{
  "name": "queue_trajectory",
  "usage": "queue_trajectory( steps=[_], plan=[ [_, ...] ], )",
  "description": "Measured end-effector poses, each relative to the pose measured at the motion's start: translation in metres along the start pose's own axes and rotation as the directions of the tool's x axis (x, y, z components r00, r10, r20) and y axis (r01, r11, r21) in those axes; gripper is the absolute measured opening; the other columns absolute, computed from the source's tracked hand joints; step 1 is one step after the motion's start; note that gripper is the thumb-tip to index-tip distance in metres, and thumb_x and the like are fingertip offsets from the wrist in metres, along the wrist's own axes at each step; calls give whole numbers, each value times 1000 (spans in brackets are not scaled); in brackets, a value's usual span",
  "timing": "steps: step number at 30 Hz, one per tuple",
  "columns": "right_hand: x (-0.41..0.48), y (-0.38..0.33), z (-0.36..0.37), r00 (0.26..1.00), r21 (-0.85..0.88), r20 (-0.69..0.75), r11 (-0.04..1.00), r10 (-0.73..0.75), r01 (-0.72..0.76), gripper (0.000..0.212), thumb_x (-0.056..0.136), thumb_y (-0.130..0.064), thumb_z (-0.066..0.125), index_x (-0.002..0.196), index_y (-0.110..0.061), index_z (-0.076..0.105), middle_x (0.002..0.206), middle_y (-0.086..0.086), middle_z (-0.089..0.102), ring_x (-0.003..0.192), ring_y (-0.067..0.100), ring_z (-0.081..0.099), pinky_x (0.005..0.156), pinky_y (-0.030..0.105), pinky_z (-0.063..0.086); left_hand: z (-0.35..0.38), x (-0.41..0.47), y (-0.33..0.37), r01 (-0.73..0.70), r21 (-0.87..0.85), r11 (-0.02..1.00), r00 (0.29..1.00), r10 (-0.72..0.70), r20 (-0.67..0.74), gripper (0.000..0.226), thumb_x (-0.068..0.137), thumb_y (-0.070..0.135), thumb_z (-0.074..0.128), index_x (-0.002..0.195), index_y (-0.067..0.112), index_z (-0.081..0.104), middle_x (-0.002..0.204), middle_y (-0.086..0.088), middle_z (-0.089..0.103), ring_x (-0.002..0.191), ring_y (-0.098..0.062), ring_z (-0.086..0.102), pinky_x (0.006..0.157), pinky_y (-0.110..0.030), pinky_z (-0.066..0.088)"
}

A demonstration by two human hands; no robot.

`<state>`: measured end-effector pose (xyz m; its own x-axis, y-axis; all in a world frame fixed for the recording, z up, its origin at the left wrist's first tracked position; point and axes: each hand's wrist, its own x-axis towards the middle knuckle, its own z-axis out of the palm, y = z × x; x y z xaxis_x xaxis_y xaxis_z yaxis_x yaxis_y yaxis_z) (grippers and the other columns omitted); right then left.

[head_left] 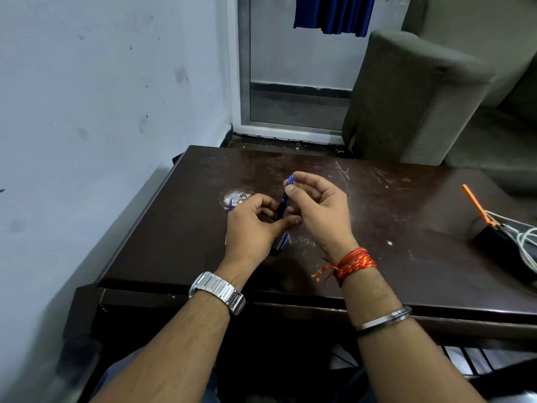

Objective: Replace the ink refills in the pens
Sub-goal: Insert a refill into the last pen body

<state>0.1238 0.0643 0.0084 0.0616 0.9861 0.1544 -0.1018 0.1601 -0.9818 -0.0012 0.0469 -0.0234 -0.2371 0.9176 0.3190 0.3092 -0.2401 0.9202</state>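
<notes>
Head view: above the worktop [377, 216], left hand [252, 225] and right hand [322, 205] fingers clamped on one pen [282, 205] (blue tip up); refill swap apparently unfinished, second pen [279, 244] beneath.

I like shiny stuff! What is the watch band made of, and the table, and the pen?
The watch band looks like polished metal: silvery links that catch the light. The table seems to be dark varnished wood, glossy, with pale scratches. The pen, held in both the left hand and the right hand, looks like blue and black plastic, though that is less certain.
</notes>
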Motion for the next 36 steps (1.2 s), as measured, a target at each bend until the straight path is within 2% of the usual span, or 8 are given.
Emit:
queue_trajectory(
  steps=[2,6,11,16,20,26,30,36],
  plan=[
    [-1,0,1,1000,-22,-10,1000,-17,17,26,82,-13,79,105,-22,68,82,3,76,68,15,66,58,30,56,1,0,-1,-2,19,1000,1000,2,10,33,57,32,94,73,29,66,69,7,69,64,-11,67,60,-27,57],
    [-3,3,2,998,-132,-44,990,-55,49,48,71,-26,89,109,-27,59,76,0,62,69,20,62,67,44,59,3,1,-4,-10,37,999,1000,10,10,31,60,24,93,70,29,64,63,13,64,57,1,56,55,-17,51],
    [-1,5,4,998,-72,-45,997,-36,33,37,80,-24,79,114,-23,65,85,-1,73,70,15,65,69,37,57,6,2,-5,5,14,1000,1000,-5,7,33,58,27,94,71,28,64,63,12,67,56,2,58,54,-17,51],
    [0,7,4,997,-138,-52,989,-54,46,34,72,-34,85,100,-27,69,78,-1,61,69,21,59,69,43,57,5,1,-5,-31,52,998,999,30,11,32,59,27,92,70,29,62,65,9,66,58,-2,61,55,-16,52],
    [-1,7,7,999,-105,-48,994,-15,10,7,83,-29,75,85,-23,77,67,-8,64,64,6,57,62,37,54,5,2,-4,-9,21,1000,1000,8,10,34,56,28,93,69,29,61,64,7,65,53,1,54,51,-15,48],
    [-2,4,6,993,-118,-114,993,-30,17,23,77,-30,84,85,-14,69,72,-6,65,64,6,59,57,28,56,4,1,-4,-11,12,1000,1000,10,13,32,57,31,92,70,31,62,64,14,66,57,4,58,52,-12,49],
    [-2,4,6,996,-117,-91,993,-11,0,9,83,-23,78,89,-16,76,76,0,72,69,9,65,65,40,59,6,2,-5,-22,22,1000,1000,22,17,34,58,26,93,68,31,61,60,10,64,51,3,55,50,-13,46],
    [-2,3,4,993,-113,-115,994,-7,-6,26,77,-30,83,94,-15,70,82,2,68,74,14,62,71,42,59,5,1,-5,-42,42,998,999,41,22,34,57,34,93,71,31,62,67,10,68,56,1,60,52,-15,51]
  ],
)
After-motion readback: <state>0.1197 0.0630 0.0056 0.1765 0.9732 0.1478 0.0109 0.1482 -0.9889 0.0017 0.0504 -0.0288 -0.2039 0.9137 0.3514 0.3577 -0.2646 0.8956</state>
